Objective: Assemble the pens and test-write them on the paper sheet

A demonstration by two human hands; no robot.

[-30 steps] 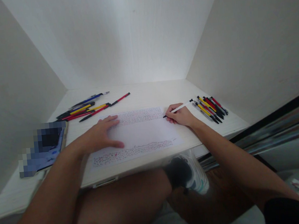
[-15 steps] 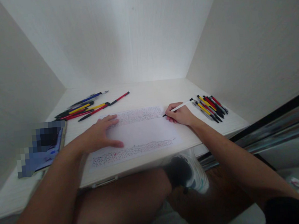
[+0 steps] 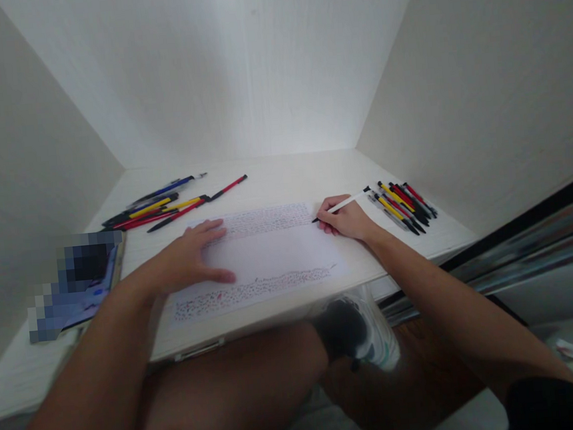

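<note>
A sheet of paper (image 3: 274, 253) lies on the white desk, with rows of small handwritten marks along its top and bottom and a blank band between. My left hand (image 3: 197, 253) rests on the paper's left side, fingers and thumb spread. At the upper right edge of the sheet, my right hand (image 3: 341, 218) grips a white pen (image 3: 348, 201) with a black tip and black end. The pen's tip is at the right end of the upper rows; whether it touches the paper I cannot tell.
Several red, yellow, blue and grey pens (image 3: 165, 205) lie loosely at the back left. More pens (image 3: 401, 206) sit in a row to the right. A phone or tablet (image 3: 85, 286), partly blurred out, lies at the left. Walls (image 3: 234, 72) enclose the desk (image 3: 293, 174).
Almost nothing differs. Both hands and the white pen keep their places on the paper; the view has shifted very slightly.
</note>
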